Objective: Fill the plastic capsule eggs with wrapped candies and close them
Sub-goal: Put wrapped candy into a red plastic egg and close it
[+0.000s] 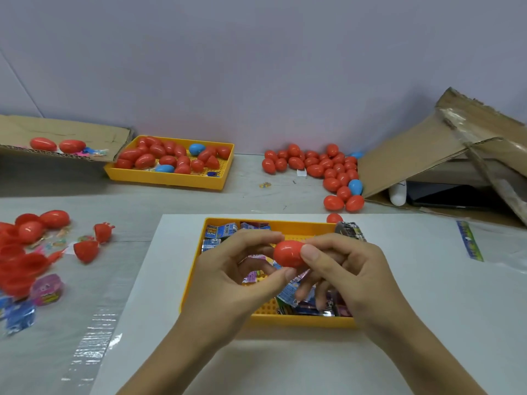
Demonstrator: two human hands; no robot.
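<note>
A red capsule egg (288,253) hangs over the near yellow tray (190,283), held from both sides. My left hand (228,277) pinches its left end between thumb and fingers. My right hand (345,269) grips its right end, thumb on top. Wrapped candies (221,232) in blue, pink and dark wrappers lie in the tray under my hands, partly hidden. The egg's seam is covered by my fingers.
A far yellow tray (171,181) holds red and blue eggs. A heap of eggs (322,166) lies at the back right beside a torn cardboard box (427,155). Open red halves (17,263) and loose candies sit at the left. Cardboard (65,129) lies back left.
</note>
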